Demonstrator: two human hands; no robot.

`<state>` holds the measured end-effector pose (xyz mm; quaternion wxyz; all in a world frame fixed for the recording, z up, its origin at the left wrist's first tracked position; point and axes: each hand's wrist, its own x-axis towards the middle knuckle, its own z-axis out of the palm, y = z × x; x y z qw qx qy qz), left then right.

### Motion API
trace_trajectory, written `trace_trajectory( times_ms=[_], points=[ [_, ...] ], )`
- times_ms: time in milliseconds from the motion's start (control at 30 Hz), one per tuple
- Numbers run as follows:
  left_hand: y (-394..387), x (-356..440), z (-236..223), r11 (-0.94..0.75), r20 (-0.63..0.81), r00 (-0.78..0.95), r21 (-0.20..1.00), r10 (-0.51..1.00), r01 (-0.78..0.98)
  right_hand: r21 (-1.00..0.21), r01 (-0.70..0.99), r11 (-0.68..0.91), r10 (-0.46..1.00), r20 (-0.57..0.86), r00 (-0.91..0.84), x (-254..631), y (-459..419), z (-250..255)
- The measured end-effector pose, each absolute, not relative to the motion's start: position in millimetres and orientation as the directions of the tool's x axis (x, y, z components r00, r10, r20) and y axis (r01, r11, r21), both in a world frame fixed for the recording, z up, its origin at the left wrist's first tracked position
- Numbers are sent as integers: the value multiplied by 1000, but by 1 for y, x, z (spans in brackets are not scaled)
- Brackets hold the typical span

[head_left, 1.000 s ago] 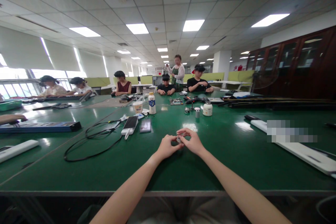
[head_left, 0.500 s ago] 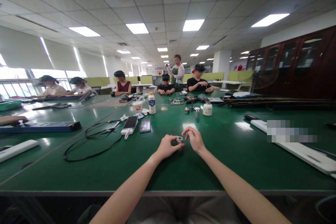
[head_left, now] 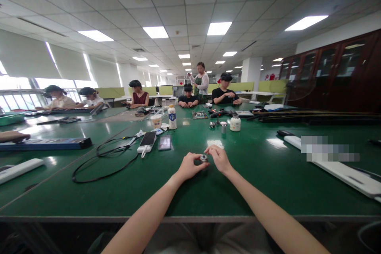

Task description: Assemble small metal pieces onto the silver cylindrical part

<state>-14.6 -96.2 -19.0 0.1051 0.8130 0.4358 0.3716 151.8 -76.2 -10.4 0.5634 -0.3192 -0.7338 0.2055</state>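
A small round metal part (head_left: 203,158) sits between my two hands just above the green table (head_left: 256,178). My left hand (head_left: 188,166) pinches it from the left with thumb and fingers curled round it. My right hand (head_left: 219,158) is at its right side, fingers bent, fingertips touching the part's top edge.
A phone on a white power bank (head_left: 147,141) and a looped black cable (head_left: 104,158) lie to the left. A white bottle (head_left: 172,117), paper cup (head_left: 156,121), white jar (head_left: 235,123) and small metal cylinders (head_left: 223,127) stand farther back. Long white bars (head_left: 342,168) lie right. Several people sit at the far end.
My right hand drew back from the round part half a second ago, then came in again, its fingertips back on the part. My left hand kept its pinch.
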Motion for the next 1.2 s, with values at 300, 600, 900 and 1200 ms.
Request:
trace_trajectory(
  times_ms=[300,600,900,1200],
  points=[
    [-97,-15,-18,-592,505,344,497,792,634,-693,226,685,728,647,-225,150,-81,-9],
    [-98,-14,-17,-597,504,353,491,789,634,-709,281,647,756,644,-116,153,-80,-5],
    [-96,-15,-18,-609,507,364,492,782,622,-638,318,702,709,668,-226,151,-83,-6],
    [-98,-15,-16,-590,487,356,504,797,631,-346,579,739,595,738,-318,152,-95,1]
  ],
)
